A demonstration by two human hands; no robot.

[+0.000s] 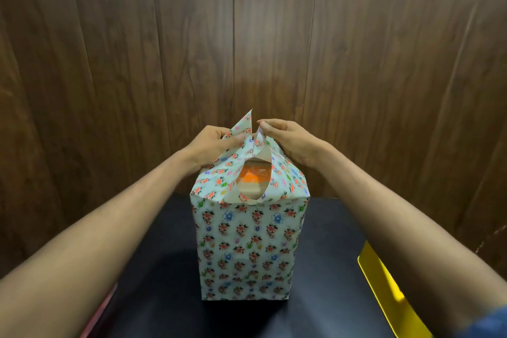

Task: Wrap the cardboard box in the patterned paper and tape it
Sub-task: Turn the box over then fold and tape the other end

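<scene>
The cardboard box stands upright on the dark table (329,228), its sides covered in the floral patterned paper (247,250). At the top the paper gapes open, and an orange and tan part of the box (253,175) shows through the gap. My left hand (214,145) pinches the left paper flap (241,126), which points upward. My right hand (290,140) pinches the right flap (259,143) between thumb and fingers above the box top. No tape is visible.
A yellow flat object (389,291) lies at the table's right edge under my right forearm. A pink edge (101,310) shows at the lower left. A brown wood-panel wall (247,35) rises right behind the table.
</scene>
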